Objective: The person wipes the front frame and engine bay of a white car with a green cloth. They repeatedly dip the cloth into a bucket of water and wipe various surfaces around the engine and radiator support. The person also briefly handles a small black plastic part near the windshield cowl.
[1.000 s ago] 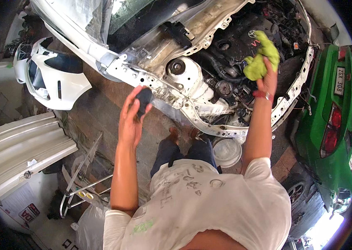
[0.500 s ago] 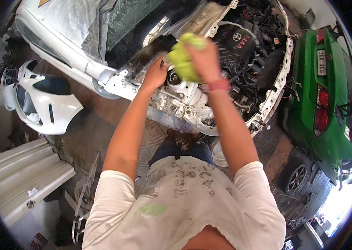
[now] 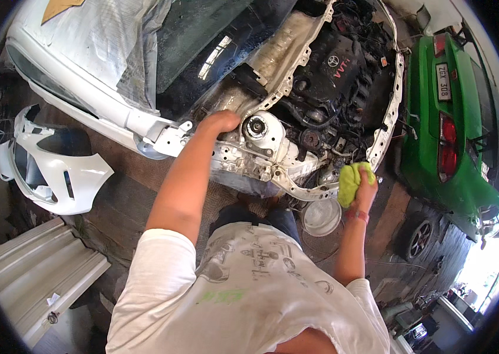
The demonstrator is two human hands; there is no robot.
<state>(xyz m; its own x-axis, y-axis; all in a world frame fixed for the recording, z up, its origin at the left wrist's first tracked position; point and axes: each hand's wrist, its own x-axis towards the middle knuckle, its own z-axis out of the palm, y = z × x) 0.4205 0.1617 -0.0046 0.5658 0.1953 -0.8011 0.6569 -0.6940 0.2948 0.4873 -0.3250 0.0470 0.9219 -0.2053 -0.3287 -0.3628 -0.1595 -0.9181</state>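
Note:
In my right hand (image 3: pixel 367 193) is a bunched yellow-green cloth (image 3: pixel 349 184), held past the front right corner of the open engine bay, above a white bucket (image 3: pixel 322 218). My left hand (image 3: pixel 223 121) reaches to the inner edge of the white car body, beside the round strut tower (image 3: pixel 260 127); its fingers are turned down out of sight. Bare white metal of the inner fender (image 3: pixel 234 154) lies just in front of it. The dark engine (image 3: pixel 339 65) with its hoses sits farther back to the right.
A loose white bumper (image 3: pixel 84 177) stands at the left, above ribbed pale metal panels (image 3: pixel 43 265). Clear sheeting (image 3: pixel 143 59) hangs by the windshield. At the right are a green car (image 3: pixel 468 135) and a wheel (image 3: pixel 420 241).
My right hand has swung with the cloth from over the strut tower to the right and nearer, uncovering the tower. My left hand stays beside the tower, its fingers now hidden.

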